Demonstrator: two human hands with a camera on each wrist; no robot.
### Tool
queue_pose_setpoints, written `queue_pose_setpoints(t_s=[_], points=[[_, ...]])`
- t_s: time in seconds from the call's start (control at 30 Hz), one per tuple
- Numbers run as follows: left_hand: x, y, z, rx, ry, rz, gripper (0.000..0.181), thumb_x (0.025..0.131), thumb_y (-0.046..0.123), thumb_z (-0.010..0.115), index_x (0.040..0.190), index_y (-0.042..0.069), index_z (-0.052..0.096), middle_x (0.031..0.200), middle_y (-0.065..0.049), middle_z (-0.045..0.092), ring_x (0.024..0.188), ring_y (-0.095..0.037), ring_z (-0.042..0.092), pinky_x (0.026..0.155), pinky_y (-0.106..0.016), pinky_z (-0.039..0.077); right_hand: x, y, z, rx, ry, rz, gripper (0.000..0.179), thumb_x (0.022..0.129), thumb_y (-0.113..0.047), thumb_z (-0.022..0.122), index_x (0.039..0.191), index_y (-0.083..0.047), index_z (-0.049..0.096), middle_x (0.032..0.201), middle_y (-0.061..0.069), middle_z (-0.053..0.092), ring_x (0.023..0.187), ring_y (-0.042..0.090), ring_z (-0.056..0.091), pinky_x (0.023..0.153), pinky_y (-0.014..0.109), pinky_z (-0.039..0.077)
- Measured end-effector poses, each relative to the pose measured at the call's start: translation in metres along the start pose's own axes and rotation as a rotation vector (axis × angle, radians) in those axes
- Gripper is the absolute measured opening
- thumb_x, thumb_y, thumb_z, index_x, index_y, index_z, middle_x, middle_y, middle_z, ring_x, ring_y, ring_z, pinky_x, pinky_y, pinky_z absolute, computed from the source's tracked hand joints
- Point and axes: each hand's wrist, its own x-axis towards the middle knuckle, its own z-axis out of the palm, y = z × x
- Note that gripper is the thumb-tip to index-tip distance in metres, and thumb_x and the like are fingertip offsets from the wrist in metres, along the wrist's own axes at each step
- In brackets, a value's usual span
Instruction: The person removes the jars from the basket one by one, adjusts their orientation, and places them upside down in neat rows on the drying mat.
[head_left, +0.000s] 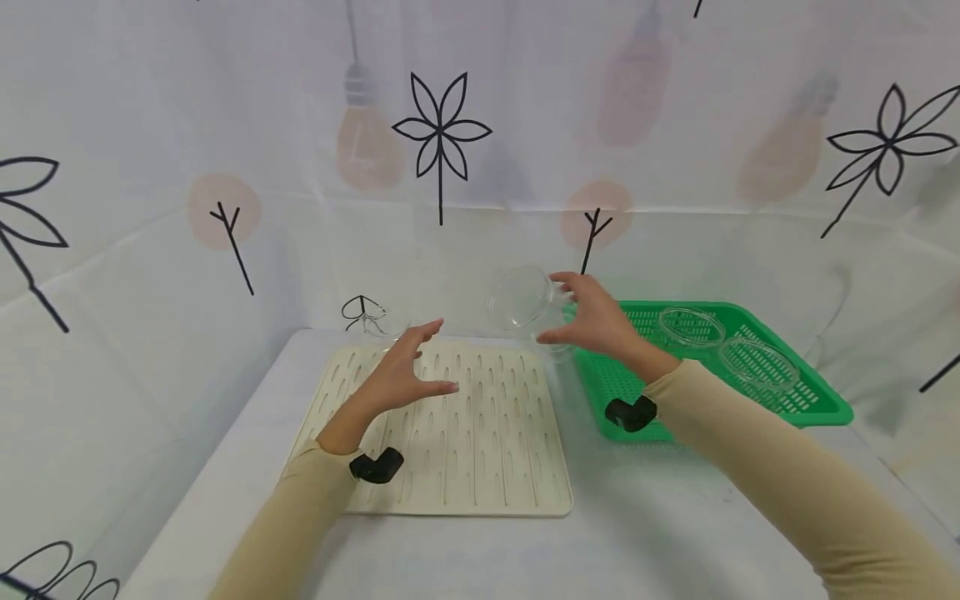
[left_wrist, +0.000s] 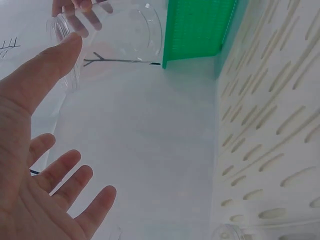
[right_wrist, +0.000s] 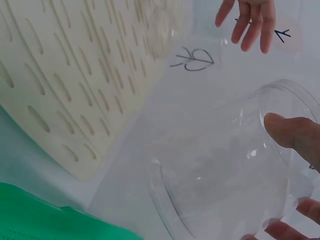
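My right hand (head_left: 596, 321) grips a clear jar (head_left: 519, 298) near its rimmed end, holding it tilted above the back right corner of the cream ridged drying mat (head_left: 480, 467). In the right wrist view the thumb and fingertips press on the clear wall of the jar (right_wrist: 225, 175). My left hand (head_left: 397, 375) hovers over the mat with thumb and fingers spread apart, holding nothing, to the left of the jar. Behind the left hand, another clear object (head_left: 382, 323) stands at the mat's back left, partly hidden by that hand.
A green perforated basket (head_left: 618, 425) stands to the right of the mat. Two clear round lids, one at the back (head_left: 692, 327) and one nearer the front (head_left: 759, 363), lie in it. A patterned white curtain (head_left: 487, 242) hangs behind the white table (head_left: 525, 558).
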Motion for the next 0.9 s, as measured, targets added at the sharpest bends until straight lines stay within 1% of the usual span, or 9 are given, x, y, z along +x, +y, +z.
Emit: queue_pose_setpoints(t_s=[0.13,0.3,0.4,0.57,0.7,0.9], points=[[0.013,0.005,0.003,-0.011,0.01,0.003,0.095,0.074,0.033,0.079,0.148,0.014,0.023,0.144,-0.01,0.032,0.131,-0.025,0.032,0.103,-0.041,0.034,0.0,-0.005,0.004,-0.025,0.005,-0.012,0.089,0.066,-0.027,0.084,0.14,-0.009,0.037,0.128,0.016,0.044,0.114,0.033,0.044,0.08,0.051,0.047],[0.028,0.011,0.007,-0.024,0.038,-0.015,0.095,0.074,0.035,0.079,0.148,0.015,0.022,0.145,-0.009,0.03,0.131,-0.024,0.03,0.103,-0.04,0.034,0.001,-0.009,0.008,-0.07,0.001,-0.015,0.089,0.067,-0.028,0.084,0.14,-0.011,0.038,0.128,0.016,0.044,0.114,0.033,0.045,0.082,0.051,0.047],[0.035,0.014,0.009,-0.044,0.059,-0.01,0.096,0.074,0.035,0.079,0.148,0.014,0.022,0.145,-0.01,0.03,0.131,-0.026,0.031,0.102,-0.041,0.035,0.002,-0.012,0.011,-0.091,0.0,-0.026,0.089,0.066,-0.028,0.085,0.14,-0.01,0.038,0.126,0.017,0.044,0.113,0.034,0.046,0.083,0.05,0.046],[0.043,0.021,0.012,-0.081,0.079,0.001,0.097,0.072,0.032,0.081,0.147,0.013,0.023,0.144,-0.013,0.028,0.13,-0.028,0.031,0.101,-0.043,0.036,0.002,-0.016,0.015,-0.117,0.006,-0.054,0.088,0.065,-0.026,0.085,0.139,-0.009,0.04,0.122,0.018,0.046,0.107,0.035,0.049,0.081,0.05,0.047],[0.048,0.024,0.015,-0.098,0.086,0.0,0.097,0.071,0.031,0.081,0.147,0.012,0.023,0.144,-0.013,0.028,0.13,-0.028,0.032,0.101,-0.045,0.036,0.002,-0.016,0.018,-0.125,0.01,-0.072,0.087,0.064,-0.025,0.086,0.137,-0.01,0.041,0.12,0.018,0.047,0.101,0.033,0.049,0.078,0.05,0.048],[0.054,0.029,0.017,-0.101,0.089,-0.007,0.097,0.071,0.032,0.081,0.147,0.014,0.024,0.143,-0.013,0.029,0.128,-0.026,0.034,0.1,-0.042,0.038,0.001,-0.019,0.021,-0.155,0.015,-0.097,0.088,0.062,-0.023,0.087,0.137,-0.009,0.042,0.119,0.018,0.048,0.1,0.034,0.049,0.078,0.051,0.048]])
